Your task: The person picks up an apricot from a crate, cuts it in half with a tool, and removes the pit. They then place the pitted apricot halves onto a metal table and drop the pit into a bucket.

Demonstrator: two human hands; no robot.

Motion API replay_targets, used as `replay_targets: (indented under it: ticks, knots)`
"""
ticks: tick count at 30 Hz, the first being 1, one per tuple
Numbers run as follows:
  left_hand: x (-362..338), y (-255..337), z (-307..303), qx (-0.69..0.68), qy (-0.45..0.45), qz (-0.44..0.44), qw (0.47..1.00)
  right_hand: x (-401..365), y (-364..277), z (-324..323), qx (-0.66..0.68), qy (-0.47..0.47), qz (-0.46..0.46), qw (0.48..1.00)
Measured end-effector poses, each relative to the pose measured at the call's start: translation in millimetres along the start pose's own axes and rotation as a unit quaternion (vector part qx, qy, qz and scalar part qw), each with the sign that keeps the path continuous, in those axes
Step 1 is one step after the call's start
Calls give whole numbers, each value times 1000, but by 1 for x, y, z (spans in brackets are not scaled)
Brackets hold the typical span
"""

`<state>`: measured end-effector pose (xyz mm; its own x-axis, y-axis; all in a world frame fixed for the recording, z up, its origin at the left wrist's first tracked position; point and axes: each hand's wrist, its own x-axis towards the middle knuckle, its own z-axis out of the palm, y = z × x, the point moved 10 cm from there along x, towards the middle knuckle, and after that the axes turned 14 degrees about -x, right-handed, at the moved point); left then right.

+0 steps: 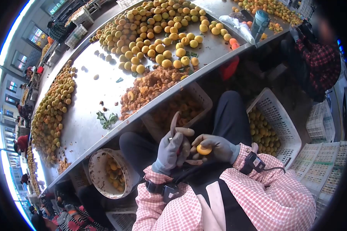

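Observation:
My left hand (170,149), in a grey glove, is closed around a small knife (174,122) with a curved blade pointing up; most of its handle is hidden by the fingers. Close beside it, my right hand (218,148), gloved too, grips a yellow-orange apricot (204,149) between thumb and fingers. Both hands are over my lap, and the blade is apart from the fruit. Beyond them, partly under the table edge, a crate (199,96) holds orange fruit pieces. To the left stands a stained white bucket (97,181) with apricot pieces inside.
The metal table (89,127) carries apricot heaps (152,25), a brown pile of what look like pits (152,86) and leaves (106,120). A crate of apricots (264,133) stands at my right. A blue-grey bottle (260,23) sits near the table's edge. Co-workers sit nearby, one in red plaid (322,65).

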<state>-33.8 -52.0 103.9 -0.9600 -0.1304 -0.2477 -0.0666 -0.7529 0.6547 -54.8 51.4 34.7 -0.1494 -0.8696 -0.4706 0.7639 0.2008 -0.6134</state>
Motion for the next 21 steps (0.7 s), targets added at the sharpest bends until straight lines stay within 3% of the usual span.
replay_targets:
  ticks: [1,5,9,11,12,14,15,16,17,18,21]
  knots:
    - [4,4,2,-14,-18,23,999,-2,9,17,41,-63,45,996]
    - [15,4,8,-87,-36,47,994,-4,39,34,4,-103,119,988]
    - [15,-6,7,-156,-77,44,984,-11,25,47,12,-116,84,990]
    - [12,-6,14,-206,-162,59,963,-12,24,47,-56,-101,83,990]
    - [13,-6,14,-206,-162,59,963,-11,25,49,-56,-101,83,990]
    - [15,4,-8,-119,-37,143,982,-6,5,35,-249,10,-30,968]
    - [15,11,-14,-83,26,186,979,-5,7,38,-249,9,-30,968]
    - [18,12,-7,-83,26,186,979,-5,-4,35,-282,52,-90,954]
    - [18,13,-17,-114,110,197,968,-8,-16,33,-313,94,-149,933]
    - [13,13,-29,-143,193,206,949,-7,-14,33,-313,94,-149,933]
    - [13,10,-41,-158,182,196,951,-11,-26,29,-348,134,-202,906]
